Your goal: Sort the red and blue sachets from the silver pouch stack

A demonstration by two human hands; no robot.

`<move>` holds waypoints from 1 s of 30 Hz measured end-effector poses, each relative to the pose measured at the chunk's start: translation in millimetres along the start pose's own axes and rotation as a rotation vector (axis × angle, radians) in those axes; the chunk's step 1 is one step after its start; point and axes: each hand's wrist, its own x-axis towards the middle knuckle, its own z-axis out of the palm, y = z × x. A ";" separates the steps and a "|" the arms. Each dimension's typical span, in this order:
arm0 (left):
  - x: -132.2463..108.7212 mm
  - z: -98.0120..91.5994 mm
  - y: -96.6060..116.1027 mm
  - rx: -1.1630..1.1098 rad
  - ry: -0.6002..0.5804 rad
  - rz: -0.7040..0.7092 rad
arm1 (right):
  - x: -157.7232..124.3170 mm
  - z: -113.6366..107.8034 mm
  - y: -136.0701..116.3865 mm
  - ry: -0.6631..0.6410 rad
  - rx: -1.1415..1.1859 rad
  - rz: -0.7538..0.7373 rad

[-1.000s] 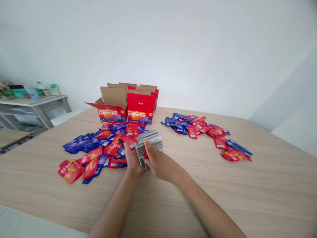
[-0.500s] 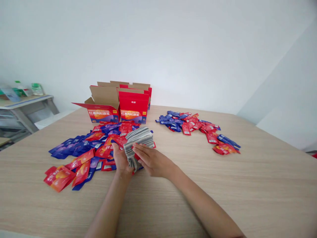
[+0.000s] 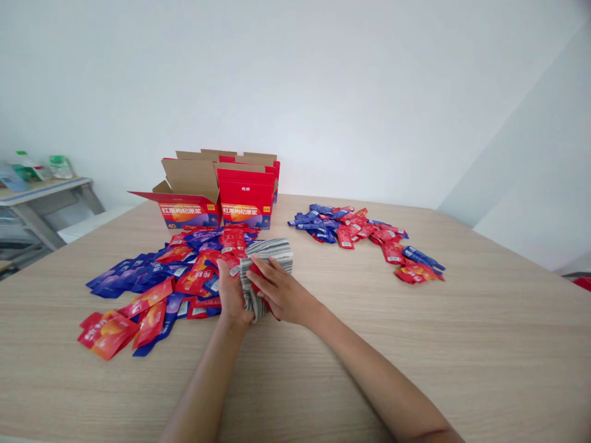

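striped cloth (image 3: 277, 247) and right hand (image 3: 286, 296) have shifted slightly rightward since the earlier frame. the left hand (image 3: 232, 299) grips the cloth beside the packet pile (image 3: 198, 277) on the surface (image 3: 300, 387); the right covers a red packet (image 3: 255, 269), its grip impossible to tell.

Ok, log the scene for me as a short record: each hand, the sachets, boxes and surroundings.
Left hand: holding a striped cloth
Right hand: fingers against the cloth and a partly hidden red item; grip unclear
Near pile: red and blue sachets, left of the hands
Far pile: more sachets, beyond the hands, to the right
Boxes: printed cartons, two in front, more behind, flaps up
Surroundings: wooden table; desk at far left
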 end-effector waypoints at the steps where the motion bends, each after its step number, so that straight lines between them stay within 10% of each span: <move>1: -0.3 0.0 -0.4 -0.008 -0.020 -0.002 | 0.2 -1.9 -1.1 -0.009 -0.013 0.011; 10: -1.3 2.5 6.4 -0.021 0.085 0.060 | 0.3 -3.1 -2.2 -0.027 -0.012 -0.060; 30: 0.9 -7.9 -48.3 0.103 -0.056 -0.111 | -4.3 -23.0 22.3 0.250 -0.126 0.310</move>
